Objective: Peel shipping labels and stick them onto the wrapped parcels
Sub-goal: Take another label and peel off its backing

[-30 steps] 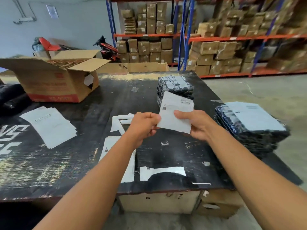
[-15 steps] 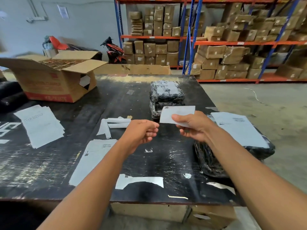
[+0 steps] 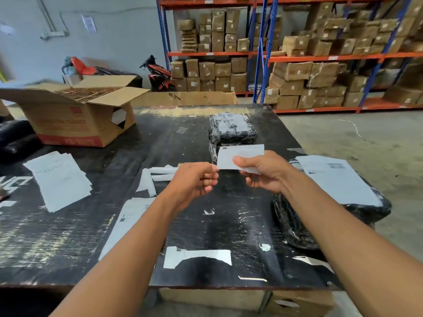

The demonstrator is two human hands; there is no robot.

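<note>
Shipping label in right hand pinch grip; left hand at its edge, grip unclear.

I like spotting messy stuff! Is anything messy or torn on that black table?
Yes. A torn white paper scrap lies near the table's front edge, and the open cardboard box has a hole in its side.

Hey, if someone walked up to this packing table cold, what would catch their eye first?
First, the white label held up in the middle: the right hand pinches it, the left hand curls at its left edge. Next, the black wrapped parcel at the right edge of the table, already carrying a big label, and the stack of black parcels behind the hands. Last, the open cardboard box at far left.
</note>
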